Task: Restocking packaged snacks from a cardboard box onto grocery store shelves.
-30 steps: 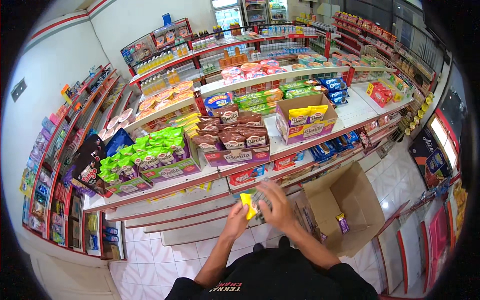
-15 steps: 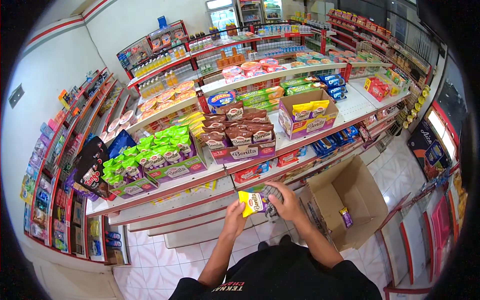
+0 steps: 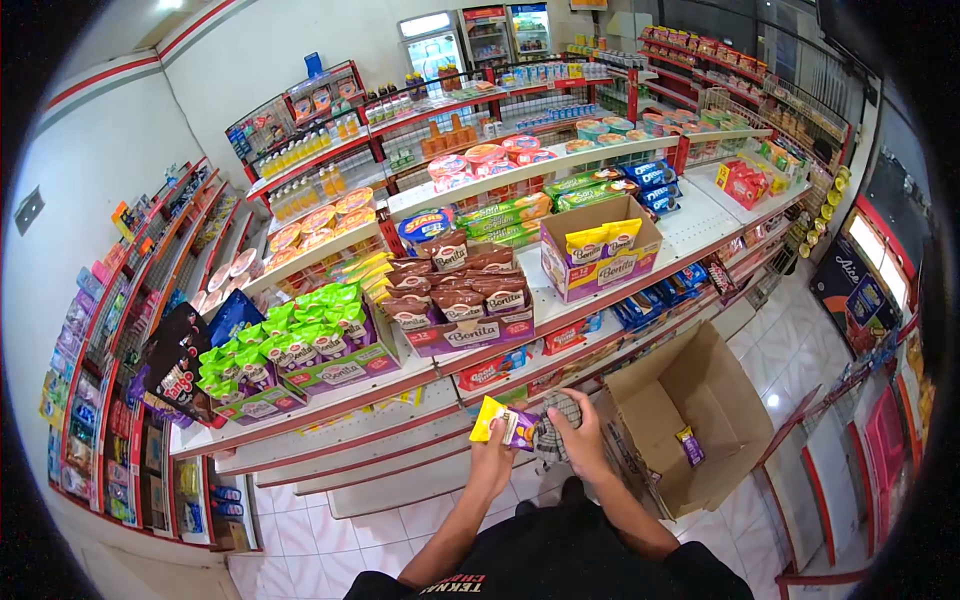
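A yellow and purple snack packet point(image 3: 519, 427) is pinched at its yellow end by my left hand point(image 3: 491, 464), its fingers closed. My right hand point(image 3: 583, 438) grips a bunched grey checked cloth point(image 3: 556, 418) against the packet's purple end. Both hands are in front of the shelf unit, left of a large open cardboard carton point(image 3: 735, 400). Inside that carton lies a small purple packet point(image 3: 690, 447). On the shelf above stands an open display box point(image 3: 600, 278) with two yellow packets point(image 3: 590, 243) upright in it.
Left of it on the top shelf point(image 3: 705, 222) stand a display box of brown packets point(image 3: 470, 335) and boxes of green packets point(image 3: 335, 373). Red biscuit packs point(image 3: 495, 368) lie on the shelf below. Another stocked rack point(image 3: 150, 300) runs along the left wall.
The cloth in my right hand has turned and now covers less of the packet, whose purple part shows more. The packet has tilted, and the view has shifted slightly.
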`<state>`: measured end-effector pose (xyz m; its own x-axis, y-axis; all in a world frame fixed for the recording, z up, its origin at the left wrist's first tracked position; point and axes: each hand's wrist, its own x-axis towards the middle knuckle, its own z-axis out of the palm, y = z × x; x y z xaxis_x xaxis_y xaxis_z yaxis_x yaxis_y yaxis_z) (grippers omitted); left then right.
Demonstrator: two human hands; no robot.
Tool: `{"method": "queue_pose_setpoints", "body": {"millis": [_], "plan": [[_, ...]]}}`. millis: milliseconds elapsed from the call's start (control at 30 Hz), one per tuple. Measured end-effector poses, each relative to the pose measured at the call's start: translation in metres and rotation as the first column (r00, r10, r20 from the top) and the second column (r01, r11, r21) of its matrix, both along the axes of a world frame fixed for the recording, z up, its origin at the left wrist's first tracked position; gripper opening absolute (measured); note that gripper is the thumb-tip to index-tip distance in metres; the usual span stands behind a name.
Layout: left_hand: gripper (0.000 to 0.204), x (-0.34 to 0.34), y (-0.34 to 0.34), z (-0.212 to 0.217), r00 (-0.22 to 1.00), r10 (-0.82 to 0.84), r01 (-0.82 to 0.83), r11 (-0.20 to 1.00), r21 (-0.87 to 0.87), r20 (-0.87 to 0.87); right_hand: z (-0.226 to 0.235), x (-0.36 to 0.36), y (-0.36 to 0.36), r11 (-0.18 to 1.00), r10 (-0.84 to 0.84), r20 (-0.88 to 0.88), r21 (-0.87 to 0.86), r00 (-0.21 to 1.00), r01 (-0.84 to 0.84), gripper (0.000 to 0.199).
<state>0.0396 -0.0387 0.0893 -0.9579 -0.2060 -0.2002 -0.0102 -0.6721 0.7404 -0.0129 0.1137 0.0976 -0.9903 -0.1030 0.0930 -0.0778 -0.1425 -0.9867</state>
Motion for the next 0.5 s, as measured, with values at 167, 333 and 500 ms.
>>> {"method": "queue_pose_setpoints", "body": {"millis": [167, 333, 500], "plan": [[0.033, -0.021, 0.008, -0.016, 0.996, 0.085, -0.086, 0.996, 0.034, 0.029, 0.033, -0.017, 0.028, 0.94, -0.119, -0.259, 0.281, 0.959, 0.193, 0.041], [0.034, -0.056, 0.05, 0.024, 0.999, 0.012, -0.014, 0.999, 0.047, 0.041, 0.058, -0.033, 0.019, 0.894, 0.092, -0.583, 0.406, 0.807, 0.191, 0.046], [0.053, -0.087, 0.042, 0.052, 0.993, -0.118, 0.119, 0.989, 0.087, -0.015, 0.06, -0.042, 0.021, 0.835, 0.266, -0.657, 0.523, 0.705, 0.172, 0.059]]}}
